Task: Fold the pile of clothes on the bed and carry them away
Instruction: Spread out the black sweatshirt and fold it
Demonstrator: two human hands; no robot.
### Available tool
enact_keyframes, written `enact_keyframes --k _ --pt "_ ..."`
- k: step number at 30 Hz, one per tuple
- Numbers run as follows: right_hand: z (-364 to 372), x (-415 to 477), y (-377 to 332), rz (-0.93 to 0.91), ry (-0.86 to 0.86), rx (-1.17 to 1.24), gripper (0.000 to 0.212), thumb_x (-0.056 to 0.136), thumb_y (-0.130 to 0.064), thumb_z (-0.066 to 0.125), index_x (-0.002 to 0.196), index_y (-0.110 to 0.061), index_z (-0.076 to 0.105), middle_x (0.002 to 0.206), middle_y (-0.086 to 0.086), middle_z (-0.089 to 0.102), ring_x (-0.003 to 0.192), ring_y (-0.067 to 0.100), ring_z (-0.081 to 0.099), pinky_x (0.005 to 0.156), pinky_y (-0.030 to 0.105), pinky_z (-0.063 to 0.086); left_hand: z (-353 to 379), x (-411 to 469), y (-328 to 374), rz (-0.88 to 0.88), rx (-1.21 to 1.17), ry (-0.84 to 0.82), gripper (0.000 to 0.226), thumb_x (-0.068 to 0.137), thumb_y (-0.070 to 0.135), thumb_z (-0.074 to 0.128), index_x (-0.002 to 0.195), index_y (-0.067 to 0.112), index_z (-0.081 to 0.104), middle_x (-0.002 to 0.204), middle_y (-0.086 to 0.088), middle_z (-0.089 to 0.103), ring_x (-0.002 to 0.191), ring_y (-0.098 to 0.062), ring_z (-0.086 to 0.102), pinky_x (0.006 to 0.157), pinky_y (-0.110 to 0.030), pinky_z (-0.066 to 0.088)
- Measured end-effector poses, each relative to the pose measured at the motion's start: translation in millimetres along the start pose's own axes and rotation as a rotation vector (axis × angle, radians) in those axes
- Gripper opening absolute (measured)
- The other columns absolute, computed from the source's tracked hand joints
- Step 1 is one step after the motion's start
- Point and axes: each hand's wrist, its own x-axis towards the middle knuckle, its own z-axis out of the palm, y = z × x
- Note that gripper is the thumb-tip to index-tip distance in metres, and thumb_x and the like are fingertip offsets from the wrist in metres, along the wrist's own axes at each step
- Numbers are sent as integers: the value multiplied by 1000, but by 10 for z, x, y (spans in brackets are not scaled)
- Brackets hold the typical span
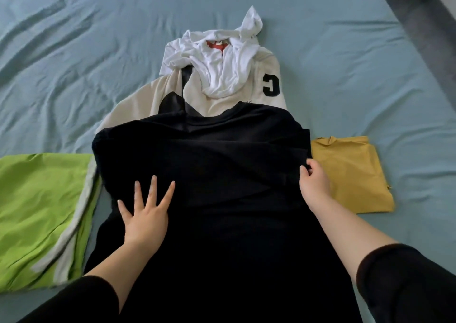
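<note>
Fold step: black garment (209,169) flat on bed (98,51), cream sweatshirt (229,105) just beyond it. Left hand (145,214) splayed, pressing it down; right hand (313,182) pinching its right edge. Pin firmly, draw edge inward, smooth wrinkles.

Wrinkled blue sheet (74,51); dark grey band (419,9) beyond top-right edge.

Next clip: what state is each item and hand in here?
black garment: spread out, partly folded
left hand: flat, pressing black garment
right hand: pinching black garment's edge
green garment: folded
yellow garment: folded
cream sweatshirt: unfolded
white shirt: crumpled on cream sweatshirt
sheet: wrinkled
</note>
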Motion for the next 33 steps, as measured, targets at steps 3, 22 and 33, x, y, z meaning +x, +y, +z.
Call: enact_keyframes --k 3,22,33 --pt "39 134 86 4 -37 -69 36 101 -22 43 137 -15 47 129 9 58 109 28 57 77 31 40 50 74 -43 23 -29 -34 70 99 50 32 146 51 -19 155 6 -33 144 -32 -29 114 -67 4" --pt "146 192 45 -234 226 -75 36 98 -37 48 122 -10 52 115 7 60 102 22 56 83 33 44 47 750 -480 158 -87 46 120 58 97 31 144 42 -32 160 -8 -26 143 -24 -30 119 -45 -11" --pt "529 -282 -454 -722 332 -376 42 90 -24 52 132 -23 48 134 0 52 125 19 46 106 47 31 -112 536 -185 241 -117 250 98 77 88 30 152 40 -11 163 -5 -12 148 -25 -21 115 -47 -17"
